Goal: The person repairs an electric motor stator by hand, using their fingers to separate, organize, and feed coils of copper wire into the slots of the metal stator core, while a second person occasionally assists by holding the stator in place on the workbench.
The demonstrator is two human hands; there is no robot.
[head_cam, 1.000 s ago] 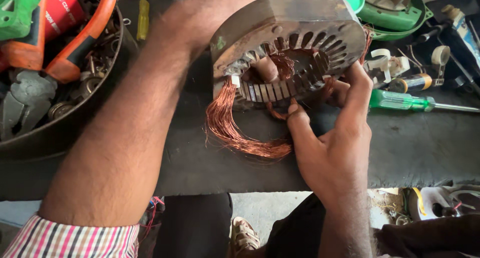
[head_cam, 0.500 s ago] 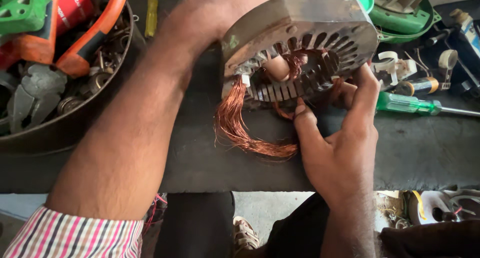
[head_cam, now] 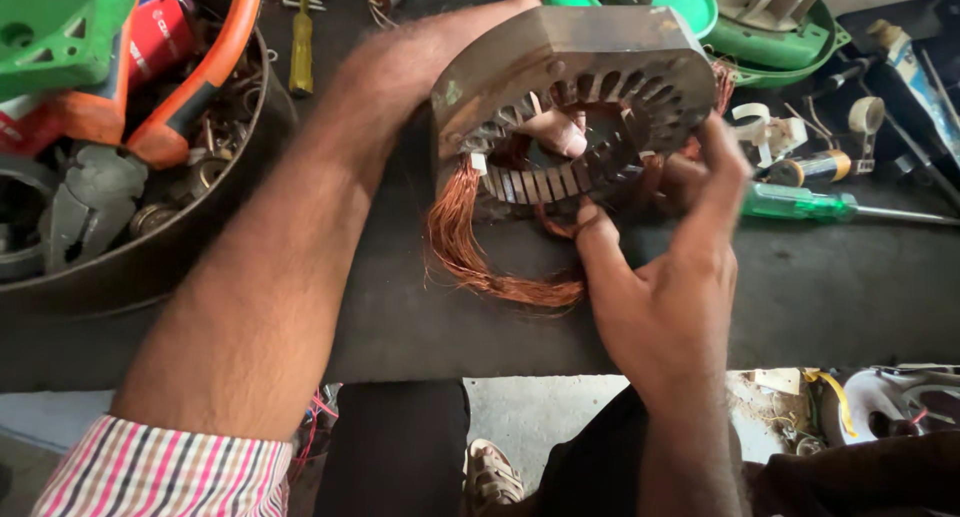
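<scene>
Both hands are clamped on the stator (head_cam: 600,67), tilted above the worktop (head_cam: 850,297): left hand (head_cam: 480,47) steadying it (thumb inside the bore), right hand (head_cam: 670,277) pinching copper winding (head_cam: 490,267) at its slots.

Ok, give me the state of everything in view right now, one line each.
motor stator: tilted up off the bench, gripped by both hands.
copper winding: pulled partly out, hanging in a loose loop.
left hand: behind stator, fingertip showing through the bore.
right hand: pinching at the lower rim.
green screwdriver: lying flat.
metal bowl: full of tools.
</scene>
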